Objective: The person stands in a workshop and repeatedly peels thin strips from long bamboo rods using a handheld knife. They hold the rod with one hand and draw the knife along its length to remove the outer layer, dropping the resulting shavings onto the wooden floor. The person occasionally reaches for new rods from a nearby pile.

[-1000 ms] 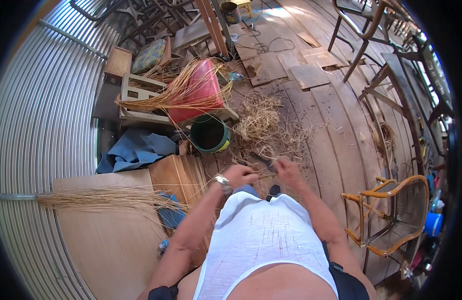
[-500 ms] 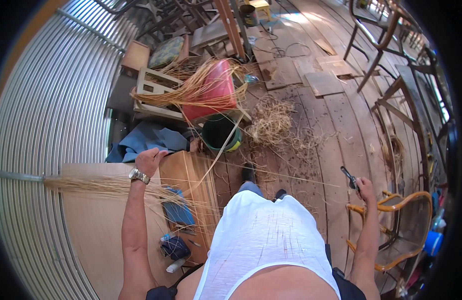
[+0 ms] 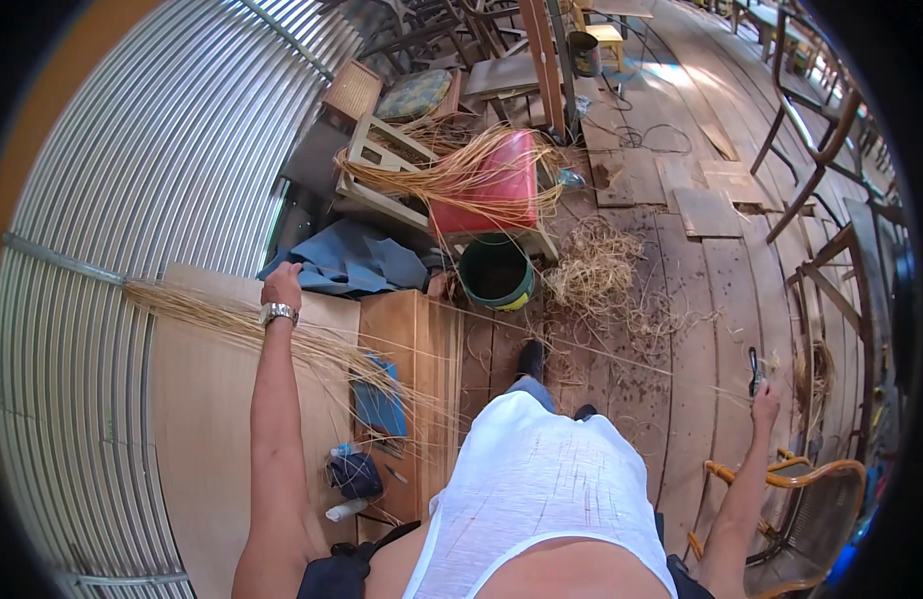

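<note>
Left hand [image 3: 282, 287]: fingers drawn together at left; whether grasping anything, I cannot tell
Right hand [image 3: 766, 402]: clenched round a small dark tool [image 3: 753, 366] at right
Cane strand [image 3: 621, 357]: stretched thin between the hands
Cane bundle [image 3: 207, 311]: left, just nearer than the left hand
Green bucket [image 3: 496, 299]: far, beside curled shavings [image 3: 596, 268]

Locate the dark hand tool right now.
Head view, right side: the dark hand tool is in the right hand, above the orange-framed chair in the picture.
</note>
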